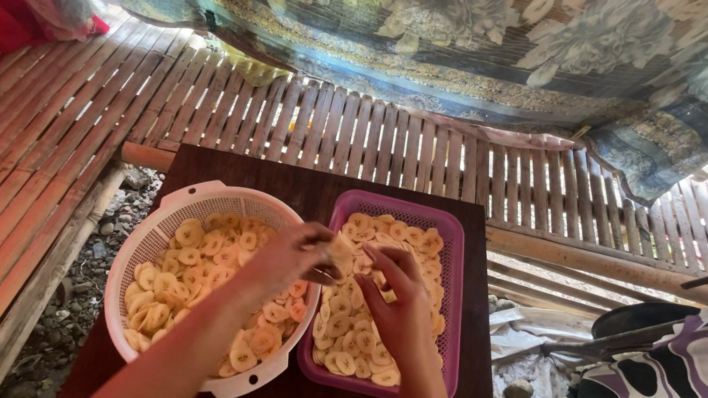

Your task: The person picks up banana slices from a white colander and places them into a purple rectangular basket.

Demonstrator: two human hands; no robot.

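- Both of my forearms reach forward from the bottom edge over a dark wooden table (pixel 300 183).
- My left hand (pixel 288 257) pinches a pale banana slice (pixel 340 252) between thumb and fingers, above the gap between the two containers.
- My right hand (pixel 397 302) curls over the purple tray (pixel 457 291), fingertips touching that same slice; whether it grips it, I cannot tell.
- On the left sits a round white colander (pixel 183 200) of yellow banana slices (pixel 175 280), touching the tray.
- Bamboo slat flooring (pixel 26 176) surrounds the table, with patterned cloth (pixel 457 26) hanging behind.
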